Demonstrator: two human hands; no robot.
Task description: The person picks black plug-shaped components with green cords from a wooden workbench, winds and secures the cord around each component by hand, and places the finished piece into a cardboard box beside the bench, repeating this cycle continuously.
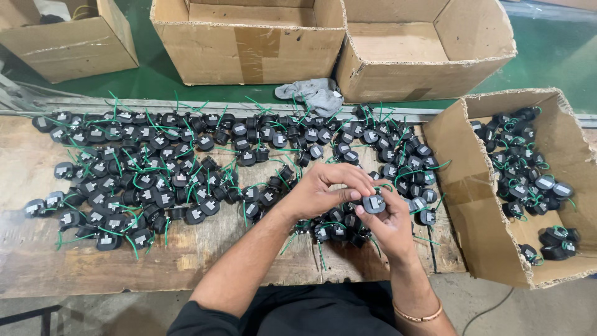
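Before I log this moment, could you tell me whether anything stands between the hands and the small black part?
Nothing visible does: the right hand holds the black part, and the left hand touches it from above.

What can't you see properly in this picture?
All in the head view:
- Underside of the black part: hidden by the right hand holding it.
- What the left hand fingertips do to it: too small to tell.
- Parts on the wooden table beneath both hands: covered.
- Labels on the parts: too small.
- Far cardboard boxes: tops cut off by the picture's edge.
- Box of finished-looking parts: its bottom is buried.
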